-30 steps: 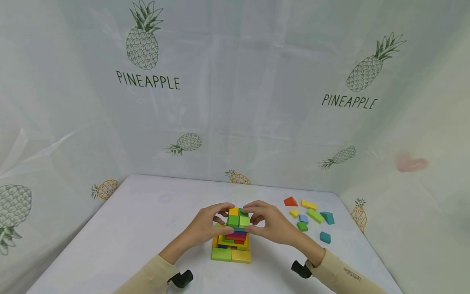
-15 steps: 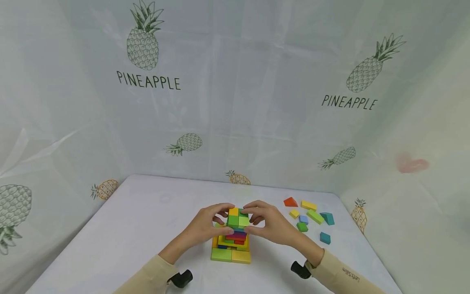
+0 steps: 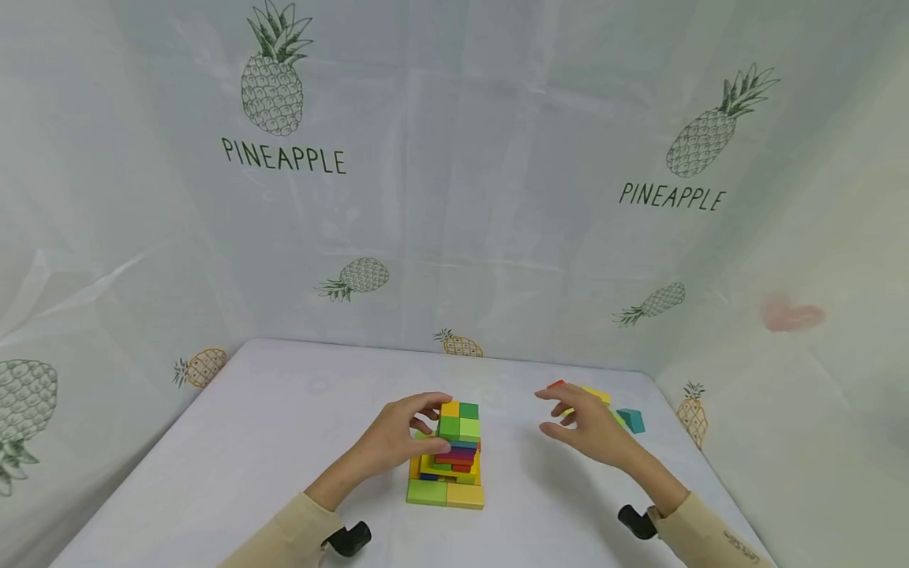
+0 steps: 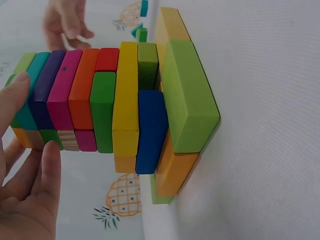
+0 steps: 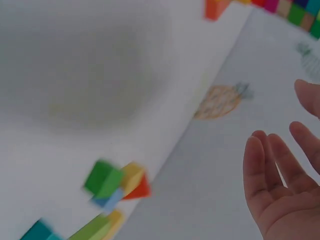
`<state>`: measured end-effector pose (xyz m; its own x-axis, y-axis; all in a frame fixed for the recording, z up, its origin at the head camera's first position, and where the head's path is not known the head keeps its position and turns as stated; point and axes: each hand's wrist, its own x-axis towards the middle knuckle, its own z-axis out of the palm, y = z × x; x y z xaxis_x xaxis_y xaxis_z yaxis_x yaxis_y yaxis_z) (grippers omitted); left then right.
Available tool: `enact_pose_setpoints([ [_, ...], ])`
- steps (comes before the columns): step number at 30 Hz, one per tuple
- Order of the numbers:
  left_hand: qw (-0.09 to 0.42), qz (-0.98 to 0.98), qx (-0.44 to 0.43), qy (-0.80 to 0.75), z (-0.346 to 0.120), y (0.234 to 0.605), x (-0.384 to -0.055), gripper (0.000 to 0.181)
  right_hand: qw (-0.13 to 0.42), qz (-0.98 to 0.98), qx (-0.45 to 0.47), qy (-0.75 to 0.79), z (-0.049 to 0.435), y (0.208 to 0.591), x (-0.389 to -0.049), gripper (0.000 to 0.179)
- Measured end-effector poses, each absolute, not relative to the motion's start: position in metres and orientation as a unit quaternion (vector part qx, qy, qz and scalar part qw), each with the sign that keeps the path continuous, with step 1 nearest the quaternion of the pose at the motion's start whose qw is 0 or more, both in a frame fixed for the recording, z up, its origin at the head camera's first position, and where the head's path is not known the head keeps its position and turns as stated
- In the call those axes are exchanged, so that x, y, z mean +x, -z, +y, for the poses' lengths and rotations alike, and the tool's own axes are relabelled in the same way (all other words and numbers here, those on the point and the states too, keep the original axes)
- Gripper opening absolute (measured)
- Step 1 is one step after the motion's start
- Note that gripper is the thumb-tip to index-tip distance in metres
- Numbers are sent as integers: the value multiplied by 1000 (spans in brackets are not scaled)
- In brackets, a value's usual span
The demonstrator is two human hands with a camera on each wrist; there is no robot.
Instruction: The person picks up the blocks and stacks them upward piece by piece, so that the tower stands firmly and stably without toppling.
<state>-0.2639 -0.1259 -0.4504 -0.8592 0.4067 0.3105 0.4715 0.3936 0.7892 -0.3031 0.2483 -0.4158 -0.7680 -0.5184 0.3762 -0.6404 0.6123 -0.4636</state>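
Note:
A tower of coloured wooden blocks stands upright at the front middle of the table. In the left wrist view its layers run from light green base blocks through a yellow plank to small blocks at the top. My left hand holds the upper part of the tower, thumb on the near side and fingers on the left side. My right hand hovers right of the tower with relaxed fingers and nothing in it. In the right wrist view, that hand is apart from every block.
Several loose blocks lie at the back right, partly hidden by my right hand in the head view, among them a teal block and a yellow block. The right wrist view shows a green block there. A pineapple-print curtain hangs behind the table.
My right hand has let go of the tower and moved right, toward the loose blocks. My left hand has stayed on the tower, which stands as before.

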Motion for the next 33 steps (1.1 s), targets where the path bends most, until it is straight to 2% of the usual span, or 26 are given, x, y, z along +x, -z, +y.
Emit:
enact_pose_setpoints([
  [8, 33, -835, -264, 481, -126, 452, -264, 68, 101, -919, 280, -259, 296, 449, -341, 42],
  [17, 29, -834, -263, 483, -126, 450, -264, 70, 67, -951, 209, -219, 304, 465, -370, 40],
  [25, 30, -832, -262, 488, -125, 449, -263, 68, 48, -961, 170, -211, 303, 471, -377, 34],
  [33, 35, -835, -264, 482, -126, 450, -264, 68, 51, -965, 150, -210, 302, 476, -379, 31],
])
